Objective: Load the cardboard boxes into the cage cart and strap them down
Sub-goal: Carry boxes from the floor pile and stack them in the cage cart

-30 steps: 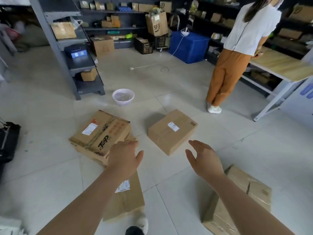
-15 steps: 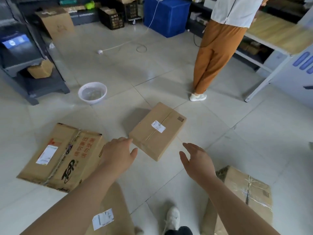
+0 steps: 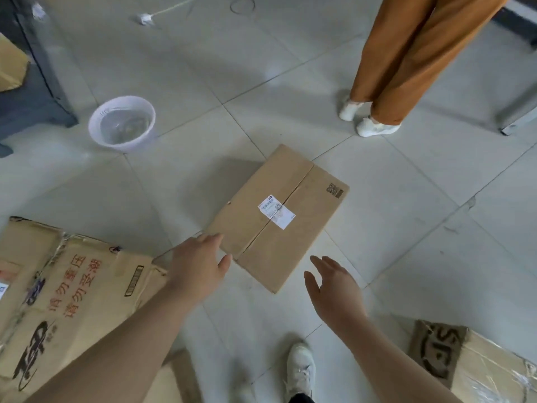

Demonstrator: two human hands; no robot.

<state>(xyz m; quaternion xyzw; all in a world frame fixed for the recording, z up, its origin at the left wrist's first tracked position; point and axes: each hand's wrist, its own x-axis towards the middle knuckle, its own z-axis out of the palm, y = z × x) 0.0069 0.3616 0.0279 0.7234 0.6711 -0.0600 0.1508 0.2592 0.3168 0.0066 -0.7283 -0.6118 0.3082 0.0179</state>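
A flat cardboard box with a white label lies on the tiled floor in the middle of the head view. My left hand reaches over its near left corner, fingers relaxed, at or just above the edge. My right hand hovers open just off the box's near right side, holding nothing. A large printed cardboard box lies at the left, partly under my left forearm. A taped box sits at the bottom right. No cage cart is in view.
A white basin of water stands on the floor at the upper left, beside a dark shelf base. A person in orange trousers stands beyond the box. A white cable runs across the far floor. My shoe shows below.
I have leaned in and down; the flat box now fills the middle of the view. Both hands have come closer to it, the left one reaching its near corner.
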